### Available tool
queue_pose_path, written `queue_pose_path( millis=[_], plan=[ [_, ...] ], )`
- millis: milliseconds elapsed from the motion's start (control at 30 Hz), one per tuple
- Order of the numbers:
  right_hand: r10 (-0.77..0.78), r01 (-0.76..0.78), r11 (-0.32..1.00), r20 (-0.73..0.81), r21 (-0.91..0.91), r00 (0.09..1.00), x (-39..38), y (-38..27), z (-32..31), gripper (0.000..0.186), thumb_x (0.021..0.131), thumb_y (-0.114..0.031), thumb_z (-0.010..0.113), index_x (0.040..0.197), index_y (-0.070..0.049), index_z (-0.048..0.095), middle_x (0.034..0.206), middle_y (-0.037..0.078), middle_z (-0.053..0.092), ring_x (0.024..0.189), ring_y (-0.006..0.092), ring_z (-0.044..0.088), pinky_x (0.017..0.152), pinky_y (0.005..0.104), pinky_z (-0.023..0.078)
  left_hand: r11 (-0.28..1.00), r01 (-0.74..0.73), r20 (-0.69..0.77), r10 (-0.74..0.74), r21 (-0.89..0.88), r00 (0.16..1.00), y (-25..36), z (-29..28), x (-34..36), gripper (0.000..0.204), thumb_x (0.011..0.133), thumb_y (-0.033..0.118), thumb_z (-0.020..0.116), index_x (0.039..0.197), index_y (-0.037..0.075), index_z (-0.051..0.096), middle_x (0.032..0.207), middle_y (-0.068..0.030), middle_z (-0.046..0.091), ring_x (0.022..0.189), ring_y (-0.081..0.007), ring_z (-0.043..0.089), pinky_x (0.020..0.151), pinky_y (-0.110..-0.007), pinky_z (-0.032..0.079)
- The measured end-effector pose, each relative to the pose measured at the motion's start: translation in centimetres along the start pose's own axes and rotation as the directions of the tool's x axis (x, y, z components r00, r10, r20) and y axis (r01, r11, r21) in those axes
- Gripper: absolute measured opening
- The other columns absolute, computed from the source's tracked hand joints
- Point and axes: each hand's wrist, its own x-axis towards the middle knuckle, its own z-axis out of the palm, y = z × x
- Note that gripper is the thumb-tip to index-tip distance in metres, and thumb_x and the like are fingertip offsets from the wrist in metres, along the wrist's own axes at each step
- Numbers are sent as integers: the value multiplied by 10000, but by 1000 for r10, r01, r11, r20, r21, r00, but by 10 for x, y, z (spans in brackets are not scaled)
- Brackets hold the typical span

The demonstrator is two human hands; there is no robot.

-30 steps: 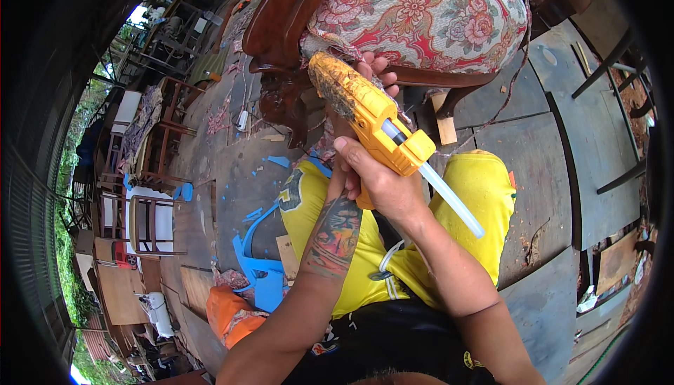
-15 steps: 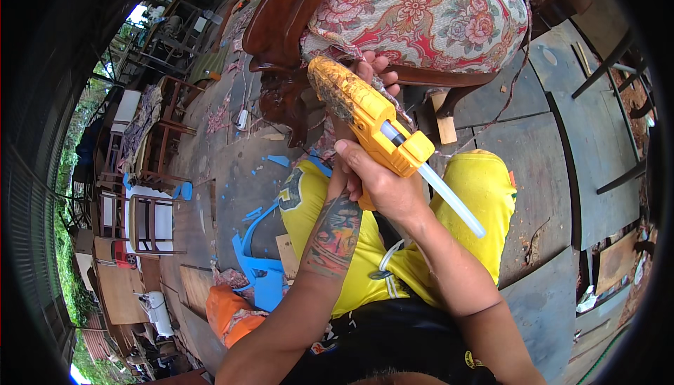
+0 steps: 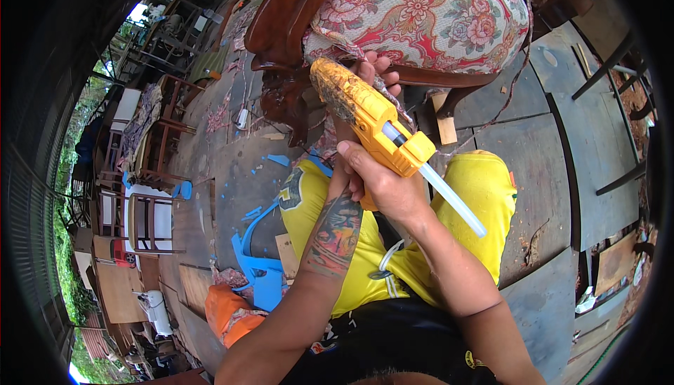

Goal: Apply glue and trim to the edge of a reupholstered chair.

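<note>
The right hand is clenched around the handle of a yellow glue gun, fingers wrapped on the grip just below the body. The gun sits above and ahead of that hand, its stained nozzle end pointing up toward the edge of a flowered seat cushion, and a clear glue stick juts out of its back end, slanting down to the right over the yellow shorts.

The left hand reaches up past the gun, partly hidden behind it; its fingers press at the cushion's lower edge, just beside the nozzle, and seem to pinch the loose cloth there, though the grip itself is not clear. The cushion rests on a dark wooden chair frame. Blue plastic scraps lie on the plank floor to the left.
</note>
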Motion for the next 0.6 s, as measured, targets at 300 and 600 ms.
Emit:
queue_pose_path(
  millis=[300, 600],
  plan=[
    [32, -32, 999, 8, -34, 999, 1, 2, -1, 207, 978, -211, 691, 986, -4, 688, 649, 31, 641, 540, 98, 620, 504, 287, 486, 997, 30, 10, -29, -69, 1000, -7, -11, 6, 507, 1099, 380, 541, 1496, 69, 490, 1430, -115, 578, 1231, -225, 625, 1086, -375, 520],
    [40, -40, 999, -17, 8, 999, 0, 4, 1, 253, 980, -227, 706, 828, -36, 637, 618, 26, 590, 500, 122, 574, 474, 278, 462, 995, 81, -83, -86, -57, 993, -6, -9, 12, 476, 1063, 385, 619, 1408, 67, 543, 1318, -97, 640, 1110, -204, 681, 999, -365, 570]
  ],
)
